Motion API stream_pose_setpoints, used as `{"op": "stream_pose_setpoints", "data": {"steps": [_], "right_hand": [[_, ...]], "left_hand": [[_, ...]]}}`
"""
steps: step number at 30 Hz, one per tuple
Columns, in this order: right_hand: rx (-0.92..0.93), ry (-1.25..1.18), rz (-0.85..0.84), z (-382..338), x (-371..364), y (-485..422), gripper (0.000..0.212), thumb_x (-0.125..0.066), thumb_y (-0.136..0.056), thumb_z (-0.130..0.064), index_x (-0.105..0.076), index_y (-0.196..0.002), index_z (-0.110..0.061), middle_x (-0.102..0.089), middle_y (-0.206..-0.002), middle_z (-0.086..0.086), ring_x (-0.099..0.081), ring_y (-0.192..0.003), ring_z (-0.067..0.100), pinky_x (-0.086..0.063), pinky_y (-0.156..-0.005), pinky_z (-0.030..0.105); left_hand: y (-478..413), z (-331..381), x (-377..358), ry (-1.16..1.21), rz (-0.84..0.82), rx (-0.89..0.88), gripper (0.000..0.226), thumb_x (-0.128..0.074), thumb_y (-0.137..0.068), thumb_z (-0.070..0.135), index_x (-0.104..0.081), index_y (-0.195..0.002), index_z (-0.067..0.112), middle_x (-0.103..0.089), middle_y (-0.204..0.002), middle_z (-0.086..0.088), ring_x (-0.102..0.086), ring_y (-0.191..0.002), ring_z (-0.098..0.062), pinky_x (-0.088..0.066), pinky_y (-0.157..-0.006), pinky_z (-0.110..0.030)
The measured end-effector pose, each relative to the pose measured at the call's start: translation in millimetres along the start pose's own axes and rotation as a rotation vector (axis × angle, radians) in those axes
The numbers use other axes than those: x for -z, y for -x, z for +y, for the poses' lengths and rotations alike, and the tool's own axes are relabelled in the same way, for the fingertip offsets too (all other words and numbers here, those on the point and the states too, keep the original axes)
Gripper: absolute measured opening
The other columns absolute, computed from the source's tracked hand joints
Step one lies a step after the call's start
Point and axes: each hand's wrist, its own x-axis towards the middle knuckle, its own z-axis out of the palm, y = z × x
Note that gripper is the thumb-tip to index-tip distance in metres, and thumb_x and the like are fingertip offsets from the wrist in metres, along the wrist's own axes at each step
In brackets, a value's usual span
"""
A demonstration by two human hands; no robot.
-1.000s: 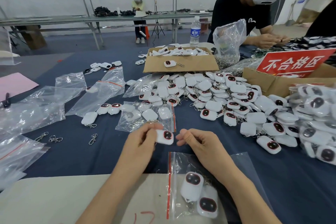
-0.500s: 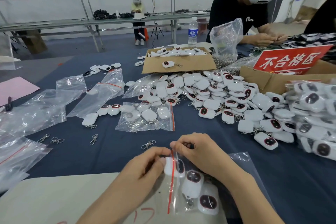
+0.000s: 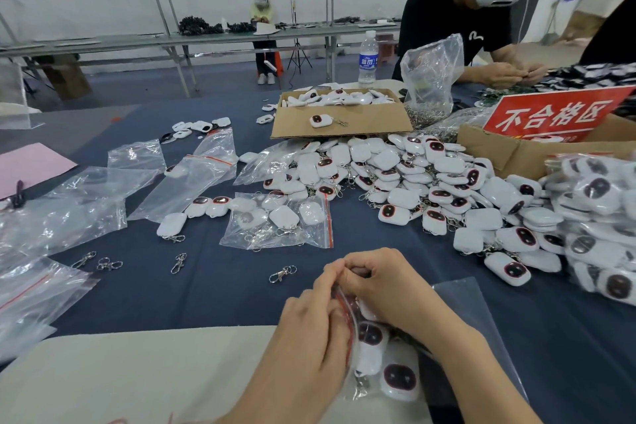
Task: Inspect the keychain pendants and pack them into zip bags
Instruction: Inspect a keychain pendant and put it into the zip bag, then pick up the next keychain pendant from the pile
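A clear zip bag [image 3: 471, 317] with a red seal line lies in front of me on the blue cloth, with white pendants [image 3: 399, 377] with dark oval faces inside. My left hand [image 3: 309, 330] and my right hand [image 3: 382, 282] meet at the bag's mouth, fingers curled and pinching its edge. The pendant I pushed in is hidden under my fingers. A big heap of loose white pendants [image 3: 406, 179] covers the table's middle and right. A filled zip bag [image 3: 278, 220] lies just beyond my hands.
Empty zip bags [image 3: 69, 203] spread over the left. Loose metal clasps [image 3: 282, 274] lie near my hands. Cardboard boxes [image 3: 361, 120] and a red sign [image 3: 554, 115] stand behind the heap. A person [image 3: 481, 27] works at the far right; a water bottle [image 3: 367, 58] stands at the back.
My hands carried a white pendant down from above the cloth to the bag's mouth and pushed it in. Both hands now close together over the opening.
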Motion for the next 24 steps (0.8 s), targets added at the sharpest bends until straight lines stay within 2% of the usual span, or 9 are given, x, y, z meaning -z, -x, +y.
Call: {"op": "stream_pose_setpoints", "data": {"steps": [2,4,6,8,11,14,16,20,24], "right_hand": [[-0.013,-0.026,-0.012,-0.8,1.9,-2.4,0.043,-0.065,-0.097,-0.03,-0.061,-0.055,-0.04,-0.047,-0.047,-0.013,-0.036,-0.05,0.004,-0.034,-0.053,0.025],[-0.025,-0.056,-0.029,-1.0,3.5,-3.5,0.041,-0.065,-0.097,-0.029,-0.065,-0.059,-0.041,-0.059,-0.051,-0.011,-0.043,-0.051,0.002,-0.039,-0.055,0.029],[-0.038,-0.067,-0.052,-2.3,5.5,-2.6,0.03,-0.064,-0.098,-0.031,-0.071,-0.069,-0.038,-0.072,-0.064,-0.005,-0.053,-0.055,0.004,-0.044,-0.059,0.029],[-0.043,-0.175,-0.057,-3.1,7.6,-2.5,0.019,-0.063,-0.099,-0.03,-0.075,-0.085,-0.033,-0.077,-0.075,-0.006,-0.066,-0.065,0.003,-0.05,-0.066,0.018],[-0.117,-0.493,0.195,1.8,11.3,-9.4,0.022,-0.062,-0.1,-0.022,-0.067,-0.12,-0.027,-0.076,-0.105,-0.006,-0.071,-0.095,0.007,-0.056,-0.081,0.021],[-0.336,-1.176,0.503,11.2,20.9,-16.8,0.04,-0.059,-0.1,-0.012,-0.052,-0.138,-0.019,-0.064,-0.124,0.006,-0.069,-0.106,0.019,-0.062,-0.082,0.035],[-0.386,-1.421,0.6,16.8,27.9,-17.6,0.041,-0.054,-0.103,-0.014,-0.046,-0.143,-0.013,-0.059,-0.132,0.013,-0.067,-0.108,0.027,-0.059,-0.083,0.04],[-0.397,-1.503,0.651,17.8,28.7,-18.1,0.044,-0.051,-0.104,-0.014,-0.043,-0.148,-0.012,-0.064,-0.123,0.011,-0.07,-0.101,0.028,-0.057,-0.079,0.038],[-0.42,-1.505,0.672,18.2,30.0,-18.7,0.044,-0.054,-0.101,-0.007,-0.047,-0.144,-0.016,-0.068,-0.112,0.01,-0.072,-0.095,0.026,-0.06,-0.076,0.034]], "left_hand": [[3.0,1.1,6.6,-0.097,0.038,-0.05,0.055,-0.029,-0.105,0.033,-0.009,-0.152,0.053,-0.058,-0.098,0.015,-0.047,-0.097,-0.003,-0.04,-0.09,-0.025],[5.5,1.5,14.1,-0.199,0.071,-0.099,0.053,-0.025,-0.102,0.038,-0.011,-0.149,0.06,-0.061,-0.096,0.016,-0.053,-0.092,-0.005,-0.044,-0.086,-0.026],[5.3,1.5,20.0,-0.2,0.122,-0.127,0.049,-0.025,-0.098,0.042,-0.023,-0.141,0.063,-0.068,-0.095,0.019,-0.062,-0.087,-0.001,-0.05,-0.083,-0.029],[-1.3,2.1,25.5,-0.115,0.218,-0.121,0.038,-0.029,-0.094,0.048,-0.036,-0.128,0.062,-0.071,-0.089,0.025,-0.066,-0.078,0.002,-0.055,-0.078,-0.032],[-34.4,1.9,25.7,-0.015,0.291,-0.076,0.025,-0.039,-0.101,0.038,-0.048,-0.115,0.056,-0.071,-0.083,0.026,-0.064,-0.069,0.002,-0.051,-0.069,-0.028],[-89.9,11.5,16.2,-0.012,0.16,-0.001,0.023,-0.043,-0.103,0.034,-0.059,-0.118,0.039,-0.072,-0.087,0.012,-0.064,-0.077,-0.003,-0.05,-0.073,-0.027],[-130.5,22.3,3.0,-0.134,0.057,0.012,0.029,-0.042,-0.104,0.034,-0.065,-0.115,0.021,-0.071,-0.098,0.002,-0.065,-0.089,-0.016,-0.052,-0.084,-0.036],[-189.6,35.8,-30.6,-0.313,-0.121,0.041,0.039,-0.041,-0.105,0.036,-0.064,-0.104,0.004,-0.066,-0.106,-0.017,-0.063,-0.097,-0.032,-0.052,-0.086,-0.042],[-205.5,24.7,-47.8,-0.232,-0.216,0.087,0.033,-0.05,-0.103,0.036,-0.059,-0.119,0.009,-0.061,-0.119,-0.016,-0.061,-0.109,-0.033,-0.05,-0.096,-0.045]]}}
